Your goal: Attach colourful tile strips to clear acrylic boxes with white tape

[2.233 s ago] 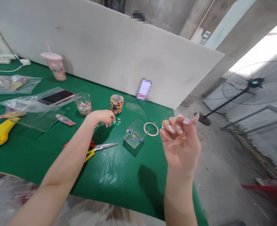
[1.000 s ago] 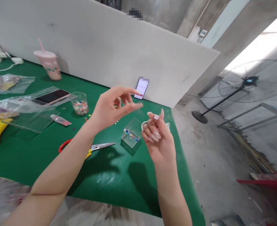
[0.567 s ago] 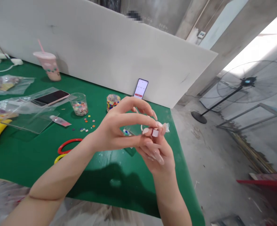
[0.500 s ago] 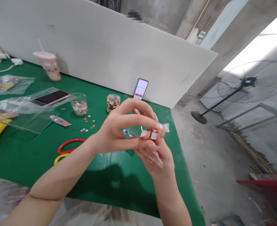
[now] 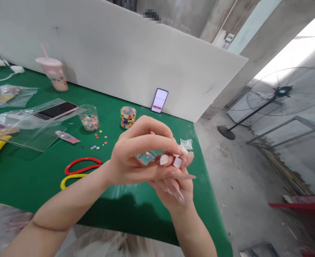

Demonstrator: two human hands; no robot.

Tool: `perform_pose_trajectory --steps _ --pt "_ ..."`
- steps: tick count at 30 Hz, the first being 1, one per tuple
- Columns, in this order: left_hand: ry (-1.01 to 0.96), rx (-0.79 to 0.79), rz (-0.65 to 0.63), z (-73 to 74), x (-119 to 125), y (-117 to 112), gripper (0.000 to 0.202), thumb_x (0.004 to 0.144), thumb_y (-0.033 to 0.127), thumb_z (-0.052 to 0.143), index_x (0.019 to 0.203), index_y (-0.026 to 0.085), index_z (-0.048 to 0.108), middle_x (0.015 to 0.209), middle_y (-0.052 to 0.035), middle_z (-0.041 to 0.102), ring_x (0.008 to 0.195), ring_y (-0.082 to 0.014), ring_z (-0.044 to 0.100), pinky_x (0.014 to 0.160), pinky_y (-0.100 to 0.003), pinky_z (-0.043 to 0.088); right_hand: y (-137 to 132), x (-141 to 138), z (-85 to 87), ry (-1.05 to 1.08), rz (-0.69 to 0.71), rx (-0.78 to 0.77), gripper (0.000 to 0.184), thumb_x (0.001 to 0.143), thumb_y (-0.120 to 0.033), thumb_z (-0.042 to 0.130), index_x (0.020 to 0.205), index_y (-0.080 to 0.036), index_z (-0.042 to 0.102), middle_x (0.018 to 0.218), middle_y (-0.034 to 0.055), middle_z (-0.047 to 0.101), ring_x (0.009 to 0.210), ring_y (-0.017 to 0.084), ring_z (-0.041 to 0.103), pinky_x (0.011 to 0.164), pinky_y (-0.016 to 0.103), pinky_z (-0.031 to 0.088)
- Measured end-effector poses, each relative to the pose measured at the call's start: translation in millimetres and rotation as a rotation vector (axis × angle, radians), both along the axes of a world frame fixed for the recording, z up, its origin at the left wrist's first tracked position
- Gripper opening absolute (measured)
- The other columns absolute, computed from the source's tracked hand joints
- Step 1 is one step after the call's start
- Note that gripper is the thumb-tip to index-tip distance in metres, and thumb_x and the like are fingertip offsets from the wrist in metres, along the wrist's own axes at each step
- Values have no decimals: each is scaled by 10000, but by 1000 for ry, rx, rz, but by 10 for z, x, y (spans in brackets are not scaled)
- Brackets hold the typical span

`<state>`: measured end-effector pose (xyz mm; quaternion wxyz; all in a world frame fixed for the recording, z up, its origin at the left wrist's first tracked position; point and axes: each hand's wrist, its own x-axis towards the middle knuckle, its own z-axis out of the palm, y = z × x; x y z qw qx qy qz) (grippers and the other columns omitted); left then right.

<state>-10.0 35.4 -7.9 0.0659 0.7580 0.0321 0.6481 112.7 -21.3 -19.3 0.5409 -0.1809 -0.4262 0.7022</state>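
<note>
My left hand (image 5: 140, 150) is raised over the table, its fingers bent to a pinch at a small pale pink square tile (image 5: 177, 162). Closed up against those fingertips, my right hand (image 5: 177, 189) has its long-nailed fingers curled around the same spot. Overlapping fingers hide the tile's edges and whatever else the right hand grips. Behind my left hand lies a clear piece with coloured bits (image 5: 150, 155), partly covered. A cup ringed with coloured mosaic tiles (image 5: 127, 117) stands just beyond the hands.
Scissors (image 5: 82, 165) lie left of my forearm. Loose tiles (image 5: 94, 146) are scattered near a clear cup of tiles (image 5: 90, 123). A glue tube (image 5: 67, 137), phone (image 5: 56, 110), drink cup (image 5: 52, 73) and clear packet (image 5: 186, 144) lie around. A propped phone (image 5: 159, 100) leans on the white board.
Both hands have lowered slightly, still together around the tile. The clear packet at the right is now more exposed behind them. The objects on the table keep their places.
</note>
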Motion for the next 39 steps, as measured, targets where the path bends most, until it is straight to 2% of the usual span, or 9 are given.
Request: perform_pose_trajectory --steps 12,17,19,21,23,25,30,35,39 --pt "72 -50 78 89 -86 -118 119 1021 365 755 1011 247 757 882 0 763 705 -145 625 727 -347 576 36 77 -57 -229 -165 100 625 772 -875 706 614 -271 661 479 -46 449 400 108 341 356 254 320" --pt "48 -172 210 176 -320 -194 131 933 397 862 997 297 806 863 17 750 769 -168 653 645 -330 536 56 455 87 -441 -319 261 348 975 -600 715 864 -301 853 509 -68 564 378 77 407 387 221 387" --pt "40 -212 299 199 -400 -214 138 914 435 873 998 337 824 864 23 755 768 -178 655 600 -340 513 50 622 150 -586 -411 340 135 908 -443 855 916 -309 870 643 -43 706 531 102 584 531 236 511" --pt "-6 -279 368 209 -436 -216 117 903 442 881 990 378 836 884 33 762 755 -181 652 574 -355 484 43 733 137 -931 -460 514 155 913 -407 858 1023 -299 860 891 9 831 810 179 754 762 314 621" --pt "-48 -350 410 211 -429 -200 97 887 436 893 955 398 836 898 45 765 740 -177 648 575 -364 474 43 763 13 -1261 -465 652 329 975 -481 771 1242 -290 794 1189 71 842 1102 278 787 988 482 637" --pt "-42 -374 419 206 -401 -170 102 872 427 906 920 388 826 881 55 764 723 -169 645 584 -358 492 65 722 -211 -1352 -466 689 500 989 -521 737 1417 -266 693 1347 124 794 1271 341 738 1182 657 508" --pt "60 -338 432 189 -371 -104 139 895 419 887 859 320 797 799 57 742 674 -134 630 563 -285 517 225 569 -942 -1408 -530 845 516 1023 -554 665 1388 -189 679 1323 182 785 1320 378 711 1326 771 193" --pt "186 -412 475 201 -411 -150 134 944 381 827 850 293 791 819 40 750 719 -149 660 604 -283 522 479 634 -1560 -1333 -684 961 401 1040 -477 685 1308 -179 689 1247 103 762 1173 282 738 1099 582 565" --pt "287 -504 485 210 -423 -189 96 939 311 800 863 253 799 886 15 765 734 -140 669 605 -271 492 708 692 -1841 -1227 -753 1008 347 1047 -412 686 1324 -203 681 1345 106 707 1121 243 724 966 469 636"
